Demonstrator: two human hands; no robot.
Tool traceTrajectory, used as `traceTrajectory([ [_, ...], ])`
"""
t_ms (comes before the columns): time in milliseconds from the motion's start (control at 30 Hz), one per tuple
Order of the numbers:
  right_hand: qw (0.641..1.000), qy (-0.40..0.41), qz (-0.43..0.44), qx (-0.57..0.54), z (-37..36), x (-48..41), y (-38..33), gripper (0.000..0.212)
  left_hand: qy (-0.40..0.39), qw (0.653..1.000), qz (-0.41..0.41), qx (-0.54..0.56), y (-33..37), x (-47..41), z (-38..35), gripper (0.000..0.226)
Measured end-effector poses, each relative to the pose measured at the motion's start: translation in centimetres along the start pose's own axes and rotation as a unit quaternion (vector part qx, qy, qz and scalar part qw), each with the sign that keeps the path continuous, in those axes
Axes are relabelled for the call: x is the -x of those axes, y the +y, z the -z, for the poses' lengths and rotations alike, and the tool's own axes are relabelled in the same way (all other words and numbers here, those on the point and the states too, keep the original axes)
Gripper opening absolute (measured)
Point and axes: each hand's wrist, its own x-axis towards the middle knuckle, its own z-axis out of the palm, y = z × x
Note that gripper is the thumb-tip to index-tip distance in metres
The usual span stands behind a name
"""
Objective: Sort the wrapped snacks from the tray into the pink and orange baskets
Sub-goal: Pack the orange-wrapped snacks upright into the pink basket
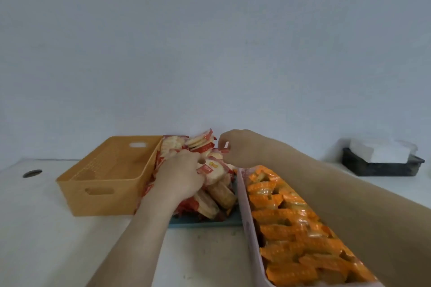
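A heap of red-and-white wrapped snacks (198,144) fills the blue tray (205,223), which sits in the middle of the white table (46,240), between the two baskets. The heap rises above the tray's rim and leans against the right wall of the orange basket (100,202), which stands just left of the tray with its cut-out handle facing the near side.

The pink basket (247,205) runs along the tray's right edge, from the near right corner of the view to the far side of the heap. It is packed with orange-wrapped snacks (291,228) up to its rim.

The left hand (179,177) reaches in from the near side and is buried in the middle of the heap, its fingers curled round several of the red-and-white packets. The right hand (238,150) reaches over the pink basket to the far right edge of the heap. Its fingers are bent, with the tips at a wrapper's edge, but whether they have hold of it cannot be told.

Far to the right a black tray (382,168) holds a stack of white sheets (380,150). A dark round hole (32,173) shows in the table at the far left.
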Motion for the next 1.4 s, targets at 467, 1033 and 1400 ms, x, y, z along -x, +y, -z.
traceTrajectory([
  [467,0.966,-0.139,-0.185,-0.119,1.6,-4.2,15.5,0.046,-0.142,0.963,-0.219,-0.063,5.6,-12.7,-2.1,0.03],
  [1033,0.98,-0.178,-0.072,0.051,-5.2,-8.3,21.3,0.061,-0.452,0.868,-0.185,-0.089,7.4,-18.3,-8.7,0.052],
  [1400,0.992,-0.018,-0.125,-0.02,-4.9,-8.1,22.5,0.043,-0.226,0.952,-0.084,0.191,5.4,-19.3,-9.8,0.042],
])
